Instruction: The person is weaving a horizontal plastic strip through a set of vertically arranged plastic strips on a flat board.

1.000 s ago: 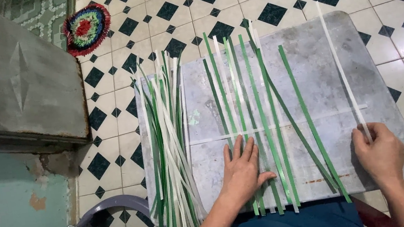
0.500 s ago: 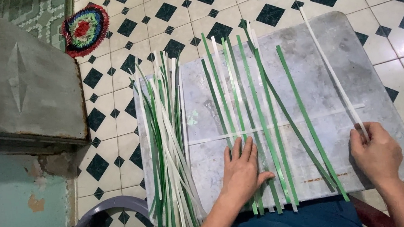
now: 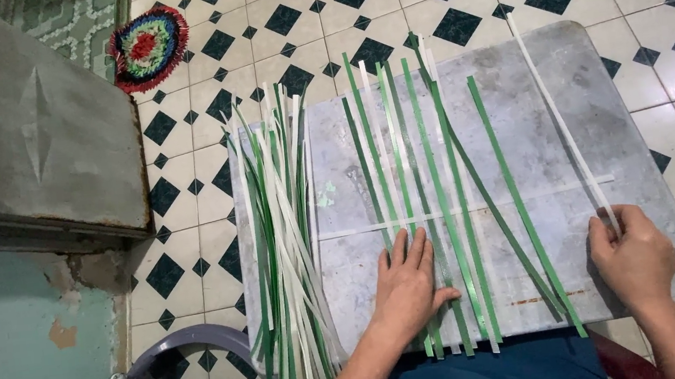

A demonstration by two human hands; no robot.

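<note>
Here, long white strip, right hand pinching

The left hand lay flat and palm down near the near edge of the grey slab, fingers spread and pointing away, thumb out to the right. The right hand rested close to the slab's near right corner, fingers curled and pinched shut around a white strip. Both forearms reached in from the bottom.
</note>
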